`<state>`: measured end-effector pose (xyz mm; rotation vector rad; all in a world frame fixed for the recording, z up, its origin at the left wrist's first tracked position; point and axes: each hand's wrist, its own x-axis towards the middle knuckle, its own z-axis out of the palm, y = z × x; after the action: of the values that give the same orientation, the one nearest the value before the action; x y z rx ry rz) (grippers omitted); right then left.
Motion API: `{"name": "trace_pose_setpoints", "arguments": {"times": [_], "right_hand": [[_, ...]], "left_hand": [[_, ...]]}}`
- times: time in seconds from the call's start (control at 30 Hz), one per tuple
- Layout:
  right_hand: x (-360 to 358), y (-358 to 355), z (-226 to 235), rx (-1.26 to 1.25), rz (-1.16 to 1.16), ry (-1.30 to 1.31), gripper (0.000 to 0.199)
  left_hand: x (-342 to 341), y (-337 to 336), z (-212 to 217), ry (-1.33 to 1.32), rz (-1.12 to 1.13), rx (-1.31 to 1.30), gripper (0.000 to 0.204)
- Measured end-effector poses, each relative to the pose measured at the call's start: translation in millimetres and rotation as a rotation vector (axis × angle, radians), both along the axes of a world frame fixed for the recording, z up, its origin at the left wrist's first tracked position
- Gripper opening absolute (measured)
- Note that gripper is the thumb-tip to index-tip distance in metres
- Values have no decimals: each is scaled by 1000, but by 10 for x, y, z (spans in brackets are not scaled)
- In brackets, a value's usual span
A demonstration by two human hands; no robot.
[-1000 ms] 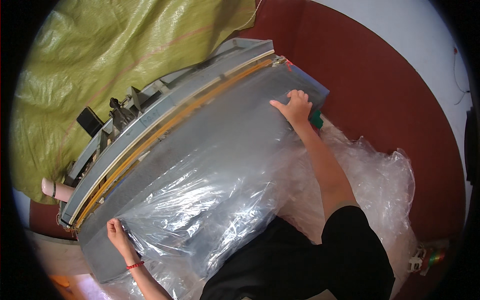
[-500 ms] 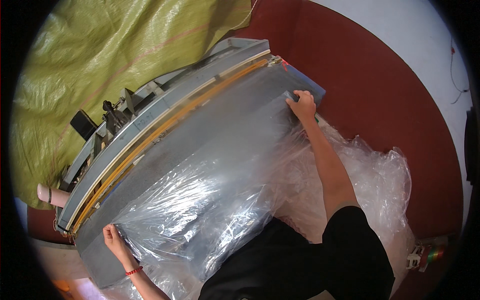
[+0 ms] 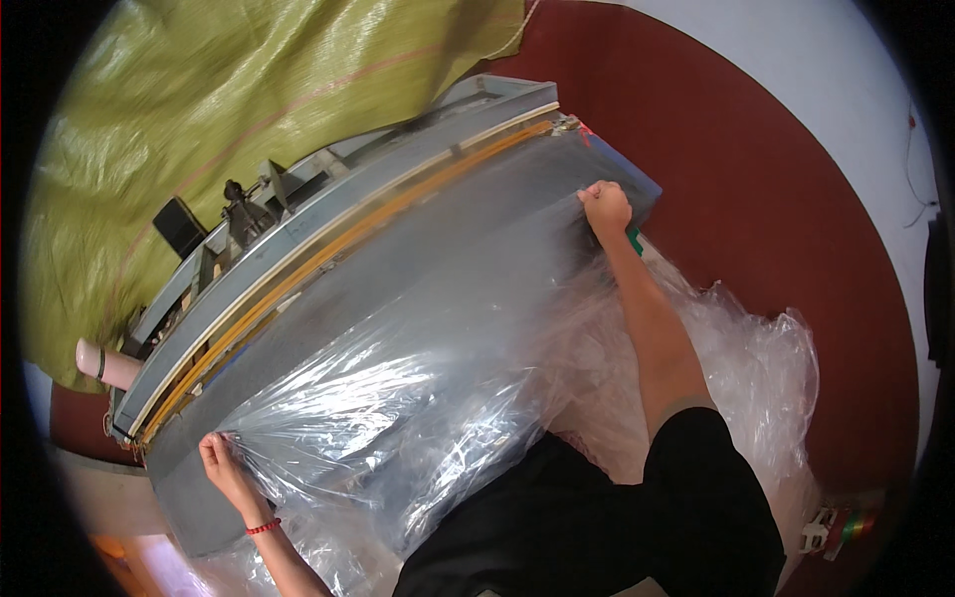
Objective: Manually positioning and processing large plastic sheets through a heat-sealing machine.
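A clear plastic sheet (image 3: 368,388) is stretched across a long grey work surface (image 3: 448,224). At the lower left, my left hand (image 3: 221,466) pinches one corner of the sheet, and creases fan out from the fingers. Toward the far right end, my right hand (image 3: 606,209) is closed on the sheet's other edge, pulling it taut just over the surface. The rest of the film hangs in folds against my body and down the near side.
Beyond the surface runs a grey metal frame (image 3: 298,234) with orange strips (image 3: 338,246). A pink cylinder (image 3: 107,364) and a black flat object (image 3: 179,228) sit along it. A yellow-green tarp (image 3: 249,90) lies behind. Bunched clear plastic (image 3: 741,368) spreads over the dark red floor (image 3: 786,199).
My right hand has closed from a looser grip onto the sheet's edge. My left hand has shifted slightly up and left. The whole view has tilted a little.
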<state>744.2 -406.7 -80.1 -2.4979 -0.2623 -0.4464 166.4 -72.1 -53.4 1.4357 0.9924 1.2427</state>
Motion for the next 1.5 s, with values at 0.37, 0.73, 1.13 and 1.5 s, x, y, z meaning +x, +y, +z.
{"name": "trace_pose_setpoints", "arguments": {"times": [0.37,0.73,1.13,1.5], "right_hand": [[278,-32,53,-131,59,-138,27],[731,-57,-203,-234,-19,-80,32],[943,-125,-333,-302,31,-100,33],[896,-116,-304,-257,38,-80,36]], "left_hand": [[-1073,-113,711,844,-703,-220,9],[-2300,235,1591,769,821,786,15],[-2642,108,748,1375,30,202,15],[-1839,644,436,1101,256,562,36]]}}
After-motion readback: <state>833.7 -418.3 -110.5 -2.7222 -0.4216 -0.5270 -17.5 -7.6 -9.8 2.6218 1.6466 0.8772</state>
